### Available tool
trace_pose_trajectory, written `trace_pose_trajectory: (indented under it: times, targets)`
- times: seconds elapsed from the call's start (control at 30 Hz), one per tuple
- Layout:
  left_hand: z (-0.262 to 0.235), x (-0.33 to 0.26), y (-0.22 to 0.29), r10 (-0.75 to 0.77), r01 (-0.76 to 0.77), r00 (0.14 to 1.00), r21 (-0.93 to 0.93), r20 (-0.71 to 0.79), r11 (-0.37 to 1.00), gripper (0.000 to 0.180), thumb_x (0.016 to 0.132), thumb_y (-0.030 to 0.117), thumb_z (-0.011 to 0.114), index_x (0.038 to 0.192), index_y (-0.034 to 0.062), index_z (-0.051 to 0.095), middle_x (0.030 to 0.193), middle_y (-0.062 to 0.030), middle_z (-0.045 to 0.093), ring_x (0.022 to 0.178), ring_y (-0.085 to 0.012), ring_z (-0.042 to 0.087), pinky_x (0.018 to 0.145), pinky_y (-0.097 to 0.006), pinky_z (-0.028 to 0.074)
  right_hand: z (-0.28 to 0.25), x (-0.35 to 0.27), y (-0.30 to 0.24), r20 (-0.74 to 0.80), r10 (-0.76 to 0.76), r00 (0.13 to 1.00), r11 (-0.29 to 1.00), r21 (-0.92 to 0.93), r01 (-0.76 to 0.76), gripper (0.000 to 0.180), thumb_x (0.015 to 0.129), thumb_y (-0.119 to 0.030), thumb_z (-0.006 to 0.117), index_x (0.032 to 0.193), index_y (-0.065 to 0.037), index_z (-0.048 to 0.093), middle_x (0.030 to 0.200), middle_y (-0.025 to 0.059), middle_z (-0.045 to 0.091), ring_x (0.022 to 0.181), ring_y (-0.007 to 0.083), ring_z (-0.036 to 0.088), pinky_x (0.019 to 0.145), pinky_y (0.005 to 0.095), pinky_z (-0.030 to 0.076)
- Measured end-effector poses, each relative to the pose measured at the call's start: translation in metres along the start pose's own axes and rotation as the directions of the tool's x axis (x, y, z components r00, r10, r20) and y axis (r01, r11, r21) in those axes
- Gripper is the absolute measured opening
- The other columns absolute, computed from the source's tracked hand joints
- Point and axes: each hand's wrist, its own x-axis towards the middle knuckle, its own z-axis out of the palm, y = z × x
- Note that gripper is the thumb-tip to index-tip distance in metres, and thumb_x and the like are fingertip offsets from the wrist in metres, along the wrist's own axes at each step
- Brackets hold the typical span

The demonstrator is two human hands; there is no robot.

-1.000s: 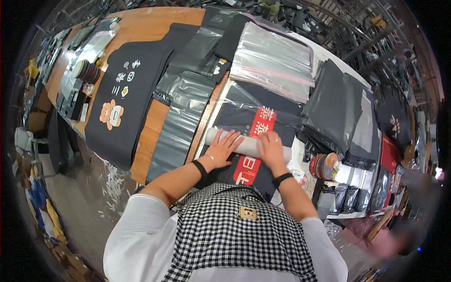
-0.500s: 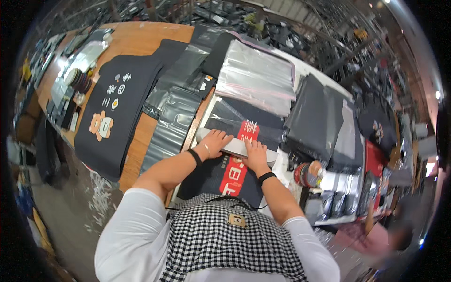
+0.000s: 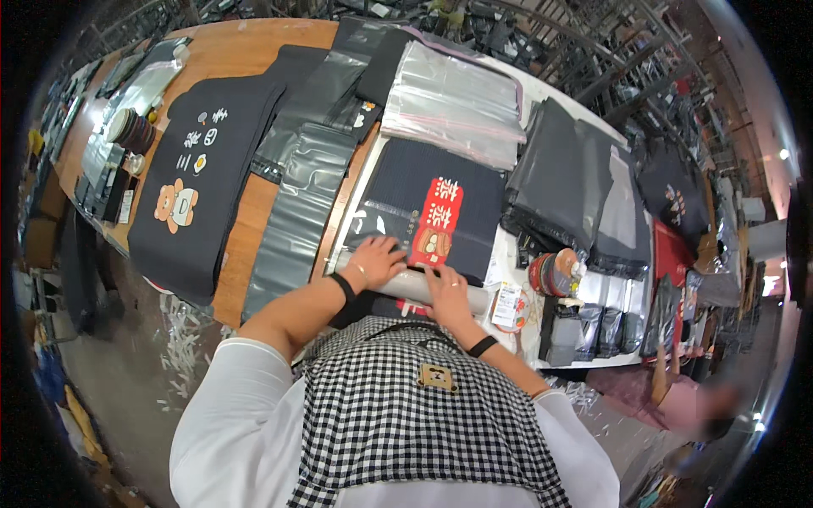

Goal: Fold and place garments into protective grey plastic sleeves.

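A dark ribbed cloth piece [image 3: 394, 178] lies in front of me with a red printed panel [image 3: 435, 224] bearing white characters and a cartoon figure. Across its near part, close to my apron, rests a pale grey cylinder [image 3: 403, 285]. My left hand [image 3: 377, 261] lies over the cylinder's left part, fingers spread forward toward the cloth. Farther right, my right hand [image 3: 449, 295] rests on the same cylinder with its fingers extended. Both palms press from above rather than wrapping round it. Under the cylinder, part of the cloth is hidden.
Beyond the cloth lie clear plastic bags [image 3: 457, 97]. Grey plastic bags [image 3: 301, 190] and a stack of dark printed cloths [image 3: 199, 182] are at left. Dark packages [image 3: 559, 169], tape rolls [image 3: 555, 273] and a tag [image 3: 506, 305] lie right. Another person [image 3: 652, 394] is at far right.
Both hands have brought the cylinder nearer to my body. More of the red panel now shows beyond it, and the clear film seen over the cloth earlier is mostly gone from there.
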Motion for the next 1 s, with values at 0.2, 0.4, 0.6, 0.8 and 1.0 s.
trace_pose_trajectory:
  times: [0.2,0.4,0.6,0.8,1.0]
  targets:
    - [-0.027,0.068,-0.019,-0.050,0.035,0.995,0.180,0.084,0.983,0.037,0.101,0.038,0.063,0.126,0.0098,0.068,0.122,-0.0117,0.066,0.121,-0.0314,0.060,0.106,-0.050,0.043,0.001,0.020,-0.003,-0.168,0.010,0.986,0.998,-0.054,-0.019,0.128,0.062,-0.033,0.098,0.167,-0.008,0.029,0.158,0.0220,0.042,0.150,0.0403,0.039,0.126,0.0557,0.029]
    - [0.002,0.057,0.025,-0.085,0.086,0.996,-0.050,0.026,0.995,0.049,0.105,0.043,0.055,0.140,0.0095,0.063,0.133,-0.0144,0.066,0.127,-0.0344,0.060,0.112,-0.052,0.041,-0.011,0.059,0.039,-0.096,0.194,0.976,0.981,0.041,-0.191,0.093,0.060,-0.030,0.098,0.142,-0.013,0.056,0.138,0.0168,0.053,0.127,0.0343,0.054,0.101,0.0496,0.047]
    - [0.022,-0.032,0.037,-0.161,0.205,0.915,-0.085,0.370,0.975,0.053,0.105,0.050,0.051,0.146,0.0160,0.059,0.136,-0.0152,0.062,0.128,-0.0350,0.060,0.110,-0.055,0.043,0.029,0.027,0.024,0.363,-0.102,0.926,0.974,0.225,0.019,0.090,0.076,-0.031,0.087,0.157,-0.022,0.048,0.158,0.0195,0.048,0.132,0.0411,0.055,0.104,0.0579,0.049]
    - [0.019,-0.031,0.046,-0.146,0.157,0.971,-0.045,0.191,0.987,0.052,0.107,0.050,0.047,0.144,0.0166,0.060,0.141,-0.0143,0.057,0.132,-0.0324,0.052,0.107,-0.052,0.042,0.028,-0.013,0.023,0.135,-0.094,0.986,0.979,0.191,0.067,0.097,0.081,-0.026,0.085,0.164,-0.020,0.035,0.132,0.0183,0.052,0.123,0.0412,0.055,0.094,0.0559,0.050]
    - [0.010,-0.017,0.041,-0.124,0.143,0.958,-0.056,0.259,0.988,0.050,0.107,0.048,0.045,0.120,0.0126,0.077,0.129,-0.0118,0.067,0.126,-0.0291,0.058,0.103,-0.051,0.042,0.036,-0.016,0.016,0.121,-0.152,0.981,0.976,0.178,0.129,0.088,0.081,-0.034,0.084,0.156,-0.011,0.045,0.138,0.0182,0.051,0.130,0.0420,0.053,0.099,0.0574,0.049]
